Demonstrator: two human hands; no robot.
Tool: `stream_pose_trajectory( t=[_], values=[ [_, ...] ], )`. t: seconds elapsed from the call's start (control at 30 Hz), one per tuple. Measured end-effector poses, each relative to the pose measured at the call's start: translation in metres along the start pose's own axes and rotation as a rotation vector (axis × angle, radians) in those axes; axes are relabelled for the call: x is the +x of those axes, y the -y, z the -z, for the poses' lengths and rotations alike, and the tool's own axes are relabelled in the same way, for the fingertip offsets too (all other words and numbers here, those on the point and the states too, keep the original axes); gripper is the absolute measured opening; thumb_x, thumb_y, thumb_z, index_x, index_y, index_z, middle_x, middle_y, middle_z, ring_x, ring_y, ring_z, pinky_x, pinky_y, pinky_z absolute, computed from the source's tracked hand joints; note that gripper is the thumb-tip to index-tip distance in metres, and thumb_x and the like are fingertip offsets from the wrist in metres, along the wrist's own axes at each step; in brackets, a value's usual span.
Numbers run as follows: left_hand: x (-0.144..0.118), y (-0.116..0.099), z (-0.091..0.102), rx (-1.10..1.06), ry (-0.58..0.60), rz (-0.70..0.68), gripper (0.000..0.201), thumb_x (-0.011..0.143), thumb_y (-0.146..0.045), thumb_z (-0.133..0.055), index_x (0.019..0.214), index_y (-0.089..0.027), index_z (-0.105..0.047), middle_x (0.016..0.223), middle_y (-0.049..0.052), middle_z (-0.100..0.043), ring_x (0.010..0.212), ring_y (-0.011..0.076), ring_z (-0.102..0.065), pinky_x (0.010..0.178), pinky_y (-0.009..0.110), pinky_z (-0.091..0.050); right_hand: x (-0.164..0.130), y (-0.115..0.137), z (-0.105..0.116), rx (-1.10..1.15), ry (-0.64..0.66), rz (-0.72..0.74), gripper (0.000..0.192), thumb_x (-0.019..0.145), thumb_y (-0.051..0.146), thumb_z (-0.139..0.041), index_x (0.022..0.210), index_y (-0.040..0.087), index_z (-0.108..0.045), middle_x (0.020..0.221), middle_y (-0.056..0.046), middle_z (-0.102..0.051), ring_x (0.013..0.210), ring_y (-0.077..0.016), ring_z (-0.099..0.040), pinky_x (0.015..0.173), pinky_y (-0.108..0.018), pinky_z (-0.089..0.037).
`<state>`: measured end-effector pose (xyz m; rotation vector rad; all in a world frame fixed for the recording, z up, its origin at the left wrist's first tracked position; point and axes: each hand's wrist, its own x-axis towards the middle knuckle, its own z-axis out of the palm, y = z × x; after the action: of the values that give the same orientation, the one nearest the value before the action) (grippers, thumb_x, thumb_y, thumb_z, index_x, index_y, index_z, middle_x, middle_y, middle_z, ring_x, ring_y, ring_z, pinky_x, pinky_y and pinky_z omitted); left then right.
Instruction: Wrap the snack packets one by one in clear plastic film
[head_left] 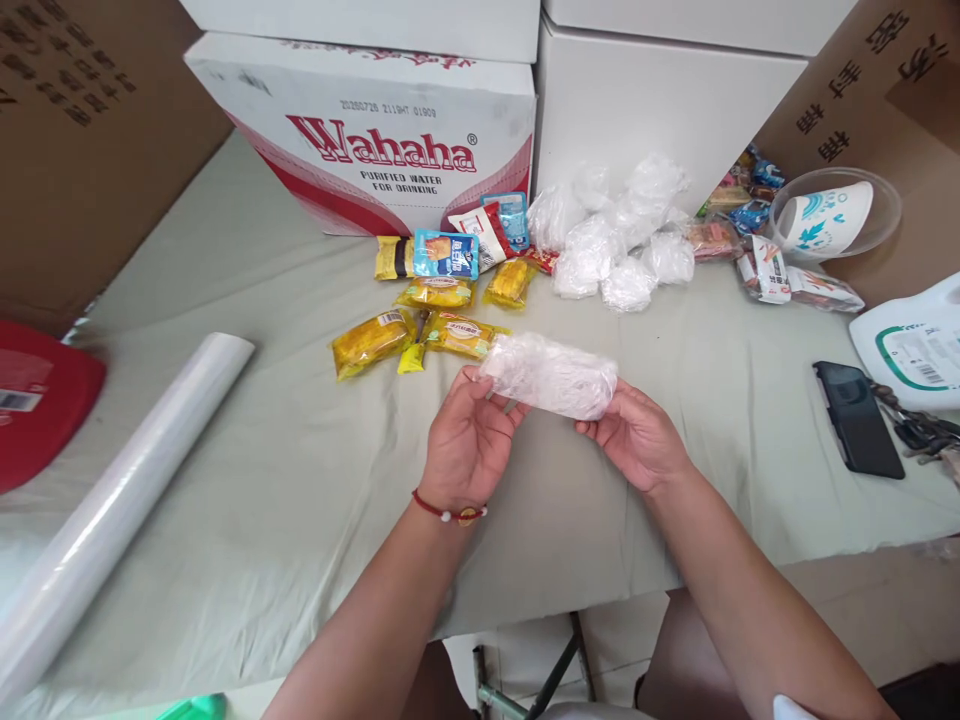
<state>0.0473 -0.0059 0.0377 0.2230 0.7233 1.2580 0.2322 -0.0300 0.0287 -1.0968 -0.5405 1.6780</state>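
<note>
A cloth-covered table (315, 490) stands above pale floor tiles (870, 600)

Illumination: bright and diffuse overall; source out of frame. Tablecloth (300, 480) palest toward lower left, nearly white there. Shadows soft-edged, faint under left hand (466, 445) and right hand (637, 435). Glare: long pale streaks along plastic roll (131, 525); scattered glints on wrapped bundle (551, 376) and on crumpled clear bags (600, 245), fine detail lost in both. Brown cardboard (97, 170) at left comparatively dark. Focus: large lettering on white carton (382, 150) crisp; small packet print unreadable. Wide-angle distortion: carton edges lean, forearms stretch toward lower frame edge
</note>
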Motion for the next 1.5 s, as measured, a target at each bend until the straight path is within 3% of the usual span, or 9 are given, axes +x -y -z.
stream_pose_trajectory(
  t=[0.23,0.43,0.6,0.7,0.83,0.93,1.1,1.27,1.5],
  values=[
    [0.007,-0.007,0.002,-0.103,-0.158,-0.036,0.019,0.073,-0.007,-0.064,0.067,-0.019,-0.05,0.064,-0.006,-0.055,0.057,0.006,-0.054,0.069,0.021,-0.055,-0.006,-0.006,0.0,-0.213,0.163,-0.038,0.036,0.079,0.046,-0.085,0.107,0.026,-0.075,0.107,-0.004,-0.07,0.091,-0.0172,-0.06,0.081,-0.031,-0.051],
    [0.004,0.002,0.004,0.109,-0.088,-0.072,0.026,0.068,-0.017,-0.076,0.068,-0.019,-0.05,0.066,-0.005,-0.057,0.064,0.0085,-0.058,0.068,0.022,-0.053,-0.008,0.009,0.001,-0.242,0.174,0.03,0.046,0.073,0.048,-0.091,0.109,0.027,-0.073,0.102,-0.002,-0.07,0.089,-0.0167,-0.06,0.077,-0.028,-0.046],
    [0.006,0.012,0.01,0.288,-0.18,-0.233,0.037,0.066,-0.021,-0.084,0.087,-0.022,-0.054,0.088,-0.004,-0.062,0.081,0.0104,-0.062,0.081,0.025,-0.051,-0.005,0.011,0.001,-0.348,0.082,0.016,0.039,0.068,0.051,-0.091,0.08,0.021,-0.068,0.075,0.001,-0.061,0.067,-0.0132,-0.05,0.062,-0.026,-0.041],
    [0.003,0.02,0.012,0.477,-0.272,-0.395,0.039,0.071,-0.027,-0.087,0.091,-0.023,-0.054,0.09,-0.005,-0.059,0.082,0.0095,-0.058,0.077,0.022,-0.047,-0.005,0.003,-0.001,-0.473,-0.066,0.196,0.032,0.077,0.049,-0.084,0.078,0.023,-0.064,0.071,0.003,-0.057,0.063,-0.0132,-0.046,0.06,-0.027,-0.039],
    [-0.008,0.029,0.008,0.63,-0.028,-0.227,0.039,0.084,-0.055,-0.075,0.096,-0.023,-0.057,0.092,0.001,-0.061,0.085,0.0156,-0.06,0.073,0.027,-0.047,-0.009,-0.011,-0.007,-0.867,-0.136,0.531,0.016,0.091,0.04,-0.07,0.084,0.026,-0.066,0.076,0.0,-0.06,0.069,-0.0166,-0.05,0.068,-0.031,-0.042],
    [-0.01,0.031,0.007,0.783,0.023,-0.225,0.041,0.075,-0.046,-0.085,0.098,-0.02,-0.062,0.1,0.003,-0.064,0.096,0.0177,-0.059,0.083,0.028,-0.046,-0.012,-0.017,-0.01,-0.993,-0.082,0.629,0.013,0.093,0.036,-0.067,0.085,0.027,-0.066,0.078,-0.001,-0.061,0.073,-0.0178,-0.053,0.071,-0.033,-0.043],
    [-0.002,0.02,0.007,0.461,-0.042,-0.084,0.03,0.077,-0.034,-0.08,0.075,-0.021,-0.053,0.08,-0.003,-0.062,0.075,0.0125,-0.057,0.074,0.027,-0.047,-0.008,-0.015,-0.006,-0.631,-0.175,0.35,0.018,0.088,0.04,-0.072,0.084,0.025,-0.062,0.079,0.002,-0.06,0.071,-0.015,-0.051,0.068,-0.03,-0.045],
    [0.0,0.003,0.001,0.126,-0.022,-0.055,0.03,0.067,-0.016,-0.078,0.07,-0.02,-0.049,0.086,-0.002,-0.068,0.094,0.0151,-0.068,0.085,0.027,-0.053,-0.003,0.002,-0.004,-0.234,-0.05,0.029,0.029,0.076,0.043,-0.082,0.092,0.024,-0.066,0.097,-0.001,-0.068,0.088,-0.0177,-0.061,0.076,-0.03,-0.052],
    [-0.005,0.005,0.0,0.17,0.017,0.074,0.02,0.066,-0.016,-0.075,0.079,-0.02,-0.062,0.093,0.001,-0.071,0.092,0.0178,-0.069,0.083,0.031,-0.057,-0.002,0.006,-0.002,-0.142,-0.179,0.128,0.033,0.07,0.041,-0.091,0.092,0.024,-0.071,0.084,0.002,-0.065,0.075,-0.014,-0.058,0.069,-0.027,-0.048]
  ],
)
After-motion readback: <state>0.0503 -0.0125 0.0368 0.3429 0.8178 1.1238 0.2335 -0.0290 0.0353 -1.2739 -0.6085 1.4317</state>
